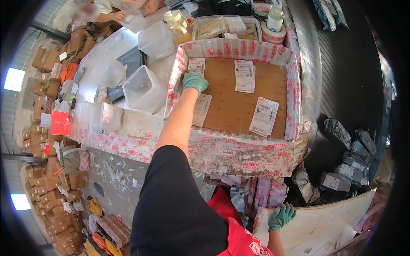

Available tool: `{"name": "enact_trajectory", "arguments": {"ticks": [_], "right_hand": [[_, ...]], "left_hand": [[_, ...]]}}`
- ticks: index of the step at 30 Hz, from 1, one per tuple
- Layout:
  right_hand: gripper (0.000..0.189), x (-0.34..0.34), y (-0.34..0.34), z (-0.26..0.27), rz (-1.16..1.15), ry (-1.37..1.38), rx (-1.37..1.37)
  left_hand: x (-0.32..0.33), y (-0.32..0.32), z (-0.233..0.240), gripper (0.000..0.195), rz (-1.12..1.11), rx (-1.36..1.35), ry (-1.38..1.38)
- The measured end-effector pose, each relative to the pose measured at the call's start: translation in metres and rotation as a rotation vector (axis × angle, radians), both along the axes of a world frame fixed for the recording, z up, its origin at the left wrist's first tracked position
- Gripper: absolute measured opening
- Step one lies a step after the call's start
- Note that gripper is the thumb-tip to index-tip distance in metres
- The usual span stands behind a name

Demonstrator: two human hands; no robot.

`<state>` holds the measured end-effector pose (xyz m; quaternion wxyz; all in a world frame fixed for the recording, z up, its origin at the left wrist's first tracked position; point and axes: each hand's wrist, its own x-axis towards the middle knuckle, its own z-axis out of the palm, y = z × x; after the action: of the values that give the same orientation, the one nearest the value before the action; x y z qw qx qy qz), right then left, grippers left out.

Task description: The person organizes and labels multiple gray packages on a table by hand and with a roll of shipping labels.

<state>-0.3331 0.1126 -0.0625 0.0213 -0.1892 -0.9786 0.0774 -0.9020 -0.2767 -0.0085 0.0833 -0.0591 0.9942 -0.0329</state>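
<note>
My left hand, in a green glove, reaches into a shallow tape-covered tray with a brown cardboard bottom. It lies by the left wall, between an upper left stack of printed labels and a lower left stack. Its fingertips are hidden, so I cannot tell whether they pinch anything. Two more label stacks lie in the tray, one at upper centre and one at lower right. My right hand, also green-gloved, rests on the top edge of a pale board, fingers slightly apart.
Clear plastic bins stand left of the tray. Behind it are a box of cards, a tape roll and a bottle. Wrapped parcels lie on a dark conveyor belt. Another person's hand shows at upper left.
</note>
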Motion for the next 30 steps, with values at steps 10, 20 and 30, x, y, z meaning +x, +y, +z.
{"name": "enact_trajectory", "arguments": {"ticks": [10, 20, 30], "right_hand": [[0.018, -0.006, -0.001, 0.005, 0.041, 0.103, 0.014], [0.03, 0.009, 0.004, 0.008, -0.026, 0.124, -0.018], [0.06, 0.21, -0.082, 0.0, -0.415, 0.016, -0.159]], "left_hand": [[-0.005, -0.036, -0.042, 0.05, -0.246, 0.001, 0.19], [0.193, 0.109, 0.035, 0.042, -0.839, 0.507, 0.898], [0.614, 0.285, -0.039, 0.058, -1.979, 0.792, -0.321]]}}
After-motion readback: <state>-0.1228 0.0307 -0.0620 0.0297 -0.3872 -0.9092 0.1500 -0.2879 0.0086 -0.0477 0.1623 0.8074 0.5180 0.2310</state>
